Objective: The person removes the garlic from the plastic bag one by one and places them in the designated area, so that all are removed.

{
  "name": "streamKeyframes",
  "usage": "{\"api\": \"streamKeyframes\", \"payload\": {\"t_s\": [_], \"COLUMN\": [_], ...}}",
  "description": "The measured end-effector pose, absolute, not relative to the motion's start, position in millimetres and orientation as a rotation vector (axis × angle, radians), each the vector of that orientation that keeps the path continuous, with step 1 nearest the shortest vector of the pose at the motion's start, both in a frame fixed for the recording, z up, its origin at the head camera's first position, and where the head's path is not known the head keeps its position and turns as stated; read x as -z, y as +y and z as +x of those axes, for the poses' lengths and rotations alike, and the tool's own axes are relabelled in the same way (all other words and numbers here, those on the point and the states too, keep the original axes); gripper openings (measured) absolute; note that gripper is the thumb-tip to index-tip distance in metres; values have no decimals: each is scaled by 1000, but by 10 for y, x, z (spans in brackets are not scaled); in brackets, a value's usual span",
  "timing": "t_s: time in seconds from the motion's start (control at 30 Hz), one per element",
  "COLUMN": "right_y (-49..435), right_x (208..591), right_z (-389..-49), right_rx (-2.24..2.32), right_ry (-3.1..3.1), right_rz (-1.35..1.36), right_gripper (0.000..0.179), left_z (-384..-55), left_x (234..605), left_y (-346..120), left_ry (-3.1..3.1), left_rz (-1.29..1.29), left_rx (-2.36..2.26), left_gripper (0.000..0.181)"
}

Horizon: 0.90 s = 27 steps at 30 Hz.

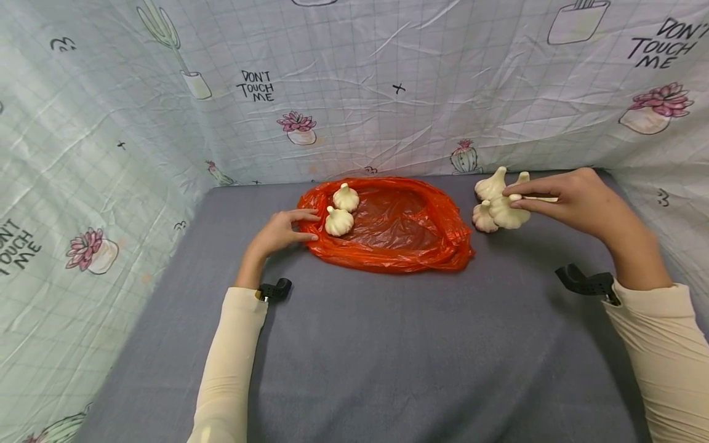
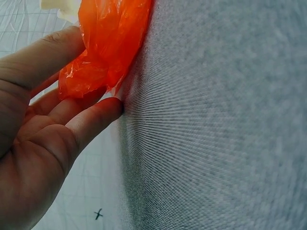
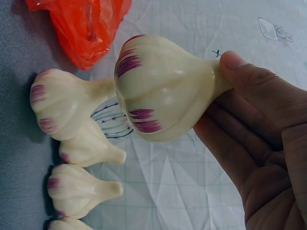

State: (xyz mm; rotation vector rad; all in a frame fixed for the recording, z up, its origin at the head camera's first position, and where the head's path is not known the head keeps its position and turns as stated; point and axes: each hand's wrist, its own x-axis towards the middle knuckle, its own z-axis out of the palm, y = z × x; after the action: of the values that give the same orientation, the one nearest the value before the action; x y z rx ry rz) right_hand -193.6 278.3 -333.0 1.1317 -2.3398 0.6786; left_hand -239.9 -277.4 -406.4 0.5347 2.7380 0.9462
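My right hand (image 1: 589, 200) pinches a garlic bulb (image 1: 508, 213) by its stem. The right wrist view shows this bulb (image 3: 158, 96), cream with purple streaks, lifted clear of the table. Several more garlic bulbs (image 1: 490, 186) stand beside and behind it, partly hidden by the hand. A red plastic bag (image 1: 388, 259) lies spread with its mouth up, and two garlic bulbs (image 1: 339, 222) sit inside at its left end. At the bag's left edge, my left hand (image 1: 281, 231) rests with fingers and thumb parted, touching the red plastic (image 2: 110, 43).
A grey cloth (image 1: 354, 344) covers the table. Patterned fabric (image 1: 354, 92) hangs along the back and sides, close behind the bag and the bulbs. Each wrist wears a black camera mount (image 1: 588, 283).
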Motion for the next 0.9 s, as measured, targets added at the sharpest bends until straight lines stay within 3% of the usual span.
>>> {"api": "streamKeyframes", "payload": {"t_s": [0.4,0.63,0.9], "right_y": [2884,2948,3035], "right_x": [3388,3435,3510], "right_z": [-1917,-1944,-1991], "right_rx": [-680,-694,-688], "right_ry": [-2347,-2344,-2384], "right_rz": [1071,1058,994], "right_gripper": [17,26,19], "left_z": [-2393,-2407,-2415], "left_x": [4042,4049,4016], "left_y": [-2743,-2734,-2712], "left_ry": [2736,2734,2726], "left_rz": [521,522,520], "left_rx": [-934,-925,-898], "left_gripper": [45,44,44]}}
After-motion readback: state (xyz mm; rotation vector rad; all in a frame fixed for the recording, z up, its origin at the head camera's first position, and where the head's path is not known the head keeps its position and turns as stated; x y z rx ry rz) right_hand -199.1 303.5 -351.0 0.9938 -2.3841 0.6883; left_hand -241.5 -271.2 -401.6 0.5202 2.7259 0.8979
